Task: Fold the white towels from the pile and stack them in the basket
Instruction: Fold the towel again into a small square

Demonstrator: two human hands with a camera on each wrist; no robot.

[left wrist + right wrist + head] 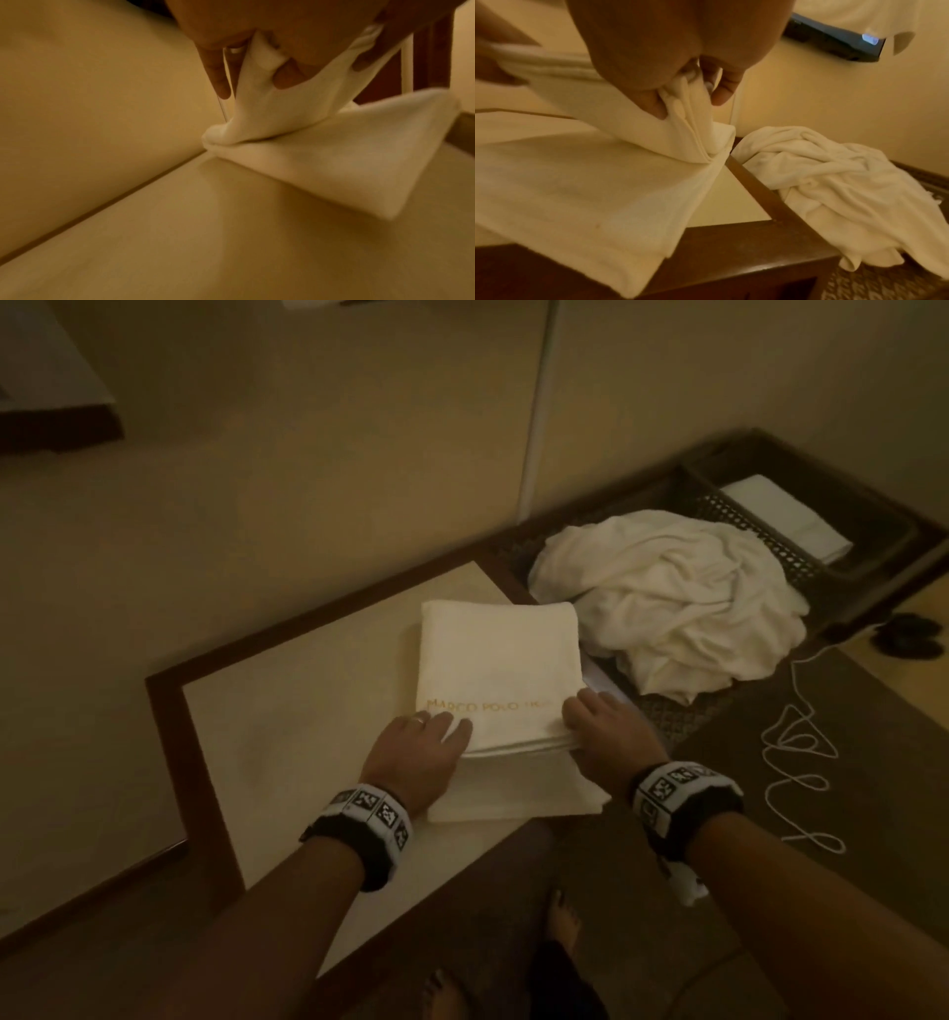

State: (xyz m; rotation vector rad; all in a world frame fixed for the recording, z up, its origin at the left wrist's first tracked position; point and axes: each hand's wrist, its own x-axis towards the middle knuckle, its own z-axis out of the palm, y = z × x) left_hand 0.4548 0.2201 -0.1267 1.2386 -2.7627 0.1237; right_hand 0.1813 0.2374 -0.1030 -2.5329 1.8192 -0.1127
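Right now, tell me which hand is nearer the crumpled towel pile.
Right. The right hand holds the folded towel at its corner beside the crumpled towel pile; the left hand holds the opposite corner, farther away.

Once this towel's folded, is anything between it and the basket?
Yes. The pile of unfolded towels lies between the towel, gripped by both hands, left and right, and the basket. It must be carried over or around the pile.
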